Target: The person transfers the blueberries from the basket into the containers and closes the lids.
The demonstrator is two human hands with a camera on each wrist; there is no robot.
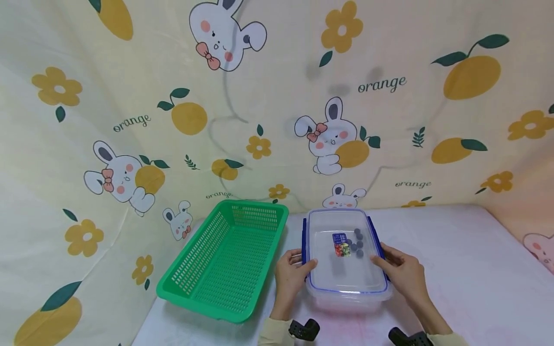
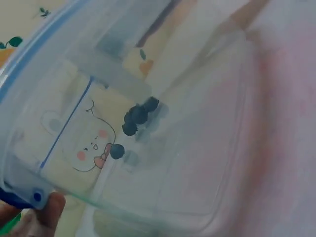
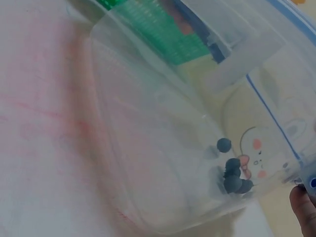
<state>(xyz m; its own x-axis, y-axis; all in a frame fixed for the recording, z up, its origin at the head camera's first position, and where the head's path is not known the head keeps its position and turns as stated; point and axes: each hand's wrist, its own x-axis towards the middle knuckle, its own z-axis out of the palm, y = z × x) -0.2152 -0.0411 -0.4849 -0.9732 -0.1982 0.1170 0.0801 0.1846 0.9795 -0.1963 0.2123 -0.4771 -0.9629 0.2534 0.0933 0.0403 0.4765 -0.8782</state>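
1. The clear box (image 1: 346, 259) sits on the table (image 1: 454, 269), right of the green basket (image 1: 229, 259).
2. Its long side points away from the person.
3. The left hand (image 1: 291, 274) and right hand (image 1: 400, 271) hold its two long sides, equally near, fingers curled on the blue clips (image 1: 304, 240).
4. Small dark balls (image 1: 357, 242) lie inside.

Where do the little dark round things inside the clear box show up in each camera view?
Head: dark balls right of centre under the lid, beside the sticker.
Left wrist: clustered at centre.
Right wrist: lower right.
Shared landmark: the lid's blue rim line.
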